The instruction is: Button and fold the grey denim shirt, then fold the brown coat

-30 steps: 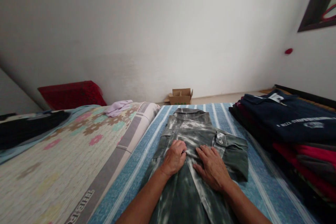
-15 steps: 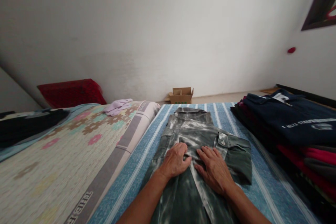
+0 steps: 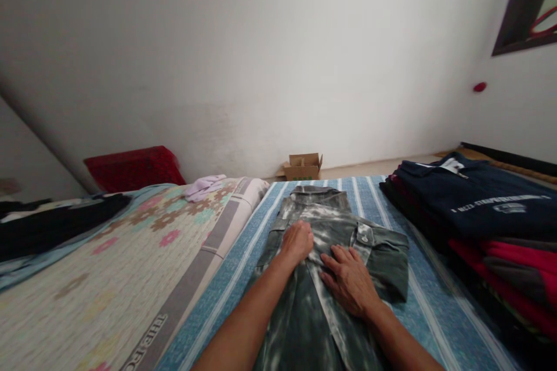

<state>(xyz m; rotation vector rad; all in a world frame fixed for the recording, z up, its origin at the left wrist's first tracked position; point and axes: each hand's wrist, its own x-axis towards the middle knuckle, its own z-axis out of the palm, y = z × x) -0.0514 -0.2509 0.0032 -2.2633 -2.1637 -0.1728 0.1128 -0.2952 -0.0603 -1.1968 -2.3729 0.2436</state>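
A dark green and grey tie-dyed jacket (image 3: 322,324) lies spread on the blue striped cover, its collar at the far end. One sleeve is folded across it, and a buttoned flap shows toward the right. My left hand (image 3: 298,242) is closed on the upper middle of the jacket, fingers curled against the cloth; the fingertips are hidden. Flat on the fabric just to the right rests my right hand (image 3: 351,281), fingers spread and holding nothing.
Folded clothes stand in a stack on the right, topped by a navy garment (image 3: 478,194). To the left is a floral bedspread (image 3: 143,266) with a lilac cloth (image 3: 203,187) and dark clothing (image 3: 65,226). Beyond the bed sits an open cardboard box (image 3: 302,168) by the wall.
My left hand has slid forward along the jacket, and its fingers are more tightly curled. My right hand stays flat in nearly the same place. The view has shifted slightly.
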